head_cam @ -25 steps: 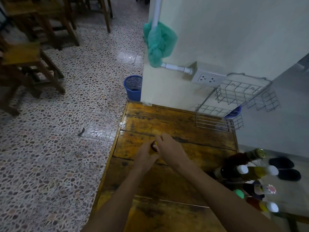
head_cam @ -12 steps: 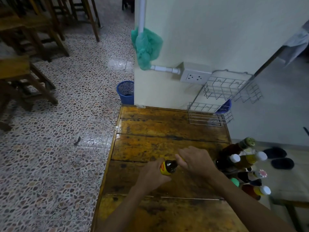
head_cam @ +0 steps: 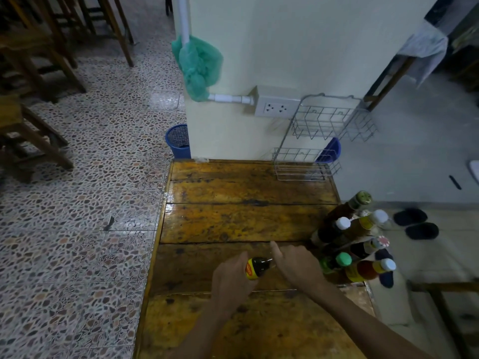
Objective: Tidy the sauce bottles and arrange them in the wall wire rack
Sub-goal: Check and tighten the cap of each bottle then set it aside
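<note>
Two hands meet over the near middle of the worktop (head_cam: 233,224); the left hand (head_cam: 230,278) is wrapped round a small dark bottle (head_cam: 256,266), its long axis tilted, neck pointing right toward the right hand (head_cam: 298,265), which curls over the neck end, whether pinching the cap I cannot tell; other sauce bottles (head_cam: 352,244) cluster just right; the wire rack (head_cam: 321,141) hangs empty on the far wall, far-right of the hands, so the right hand seems nearer.

No legible text on bottle labels (head_cam: 251,271)
</note>
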Demonstrator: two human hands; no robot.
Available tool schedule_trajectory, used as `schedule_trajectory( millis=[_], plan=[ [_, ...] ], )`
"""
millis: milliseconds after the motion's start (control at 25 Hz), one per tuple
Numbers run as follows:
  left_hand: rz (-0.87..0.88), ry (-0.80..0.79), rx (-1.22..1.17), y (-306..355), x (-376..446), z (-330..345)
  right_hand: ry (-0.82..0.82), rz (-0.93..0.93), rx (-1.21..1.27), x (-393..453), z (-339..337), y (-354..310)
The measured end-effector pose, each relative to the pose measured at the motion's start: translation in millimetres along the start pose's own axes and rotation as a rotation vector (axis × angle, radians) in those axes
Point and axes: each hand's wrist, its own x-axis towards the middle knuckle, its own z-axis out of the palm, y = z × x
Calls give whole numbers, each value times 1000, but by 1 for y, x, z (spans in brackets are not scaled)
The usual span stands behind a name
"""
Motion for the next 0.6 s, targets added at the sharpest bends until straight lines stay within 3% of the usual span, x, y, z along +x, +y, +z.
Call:
schedule_trajectory(
  millis=[120, 240, 600],
  plan=[
    [-18, -201, -152, 5, 11, -17, 320, -93, 116, -7, -5, 13],
    [6, -231, -174, 11, 17, -30, 455, -233, 67, -8, -17, 23],
    [23, -239, -48, 16, 7, -26, 502, -34, 133, -17, -3, 11]
  ],
)
